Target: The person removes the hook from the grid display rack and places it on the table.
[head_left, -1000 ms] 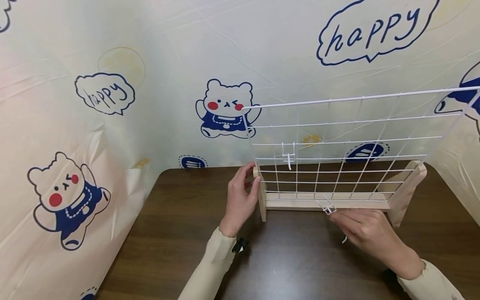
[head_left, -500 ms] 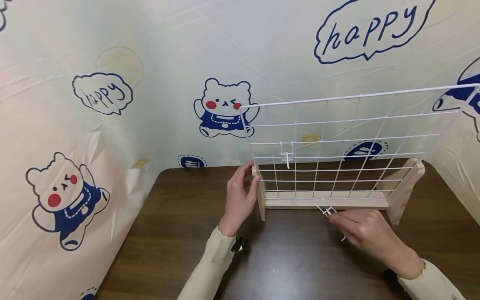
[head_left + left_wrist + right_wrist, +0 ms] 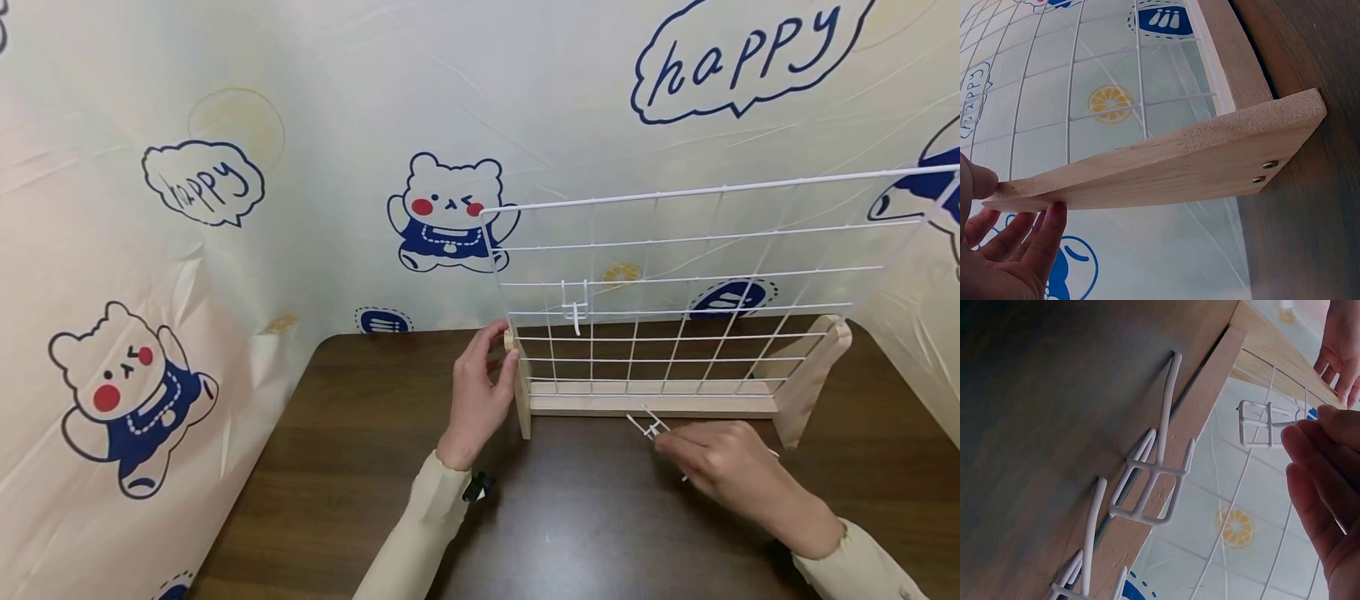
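A white wire grid rack (image 3: 678,292) stands on a wooden base with side supports. My left hand (image 3: 480,400) grips the top of the left wooden support (image 3: 1166,169), thumb on one side and fingers on the other. My right hand (image 3: 738,471) pinches a small white wire hook (image 3: 651,428) just in front of the base, apart from the grid; in the right wrist view this hook (image 3: 1257,425) shows its square frame beyond the fingertips. Another white hook (image 3: 575,307) hangs on the left part of the grid.
More white hooks (image 3: 1154,481) lie on the dark wooden table (image 3: 360,467) near the base, mostly hidden behind my right hand in the head view. The right wooden support (image 3: 813,383) is at the far end. A printed cloth (image 3: 330,167) rises behind the table.
My right hand has shifted slightly left and down with the hook, whose prongs now sit a little farther from the base. My left hand keeps its grip on the support.
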`<act>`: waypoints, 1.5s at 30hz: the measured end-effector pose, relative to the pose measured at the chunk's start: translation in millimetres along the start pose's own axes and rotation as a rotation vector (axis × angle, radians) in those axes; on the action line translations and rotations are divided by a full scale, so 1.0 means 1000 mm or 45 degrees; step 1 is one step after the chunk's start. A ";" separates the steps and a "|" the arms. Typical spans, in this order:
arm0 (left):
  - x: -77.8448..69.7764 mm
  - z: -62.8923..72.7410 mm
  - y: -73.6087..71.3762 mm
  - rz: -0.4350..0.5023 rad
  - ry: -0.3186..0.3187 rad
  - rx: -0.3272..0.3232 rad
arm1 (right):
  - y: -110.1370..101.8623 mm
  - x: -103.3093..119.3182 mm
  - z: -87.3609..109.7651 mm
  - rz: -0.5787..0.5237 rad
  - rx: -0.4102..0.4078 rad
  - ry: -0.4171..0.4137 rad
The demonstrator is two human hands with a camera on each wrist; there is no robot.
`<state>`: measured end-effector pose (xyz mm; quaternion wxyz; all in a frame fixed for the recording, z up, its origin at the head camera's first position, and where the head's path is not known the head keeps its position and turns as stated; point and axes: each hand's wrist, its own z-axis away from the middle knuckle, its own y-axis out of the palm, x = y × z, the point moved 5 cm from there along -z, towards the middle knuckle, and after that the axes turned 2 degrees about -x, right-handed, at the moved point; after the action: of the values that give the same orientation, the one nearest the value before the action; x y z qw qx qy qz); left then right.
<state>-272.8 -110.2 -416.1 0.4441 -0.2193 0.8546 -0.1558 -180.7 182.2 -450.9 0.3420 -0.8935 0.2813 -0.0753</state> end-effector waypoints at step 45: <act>-0.003 0.000 -0.001 -0.004 0.013 -0.001 | 0.012 0.001 0.011 -0.023 0.126 0.027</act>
<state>-271.1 -109.7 -413.5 0.4395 -0.2201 0.8565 -0.1574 -182.1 180.7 -467.3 0.3822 -0.8771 0.2726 -0.1017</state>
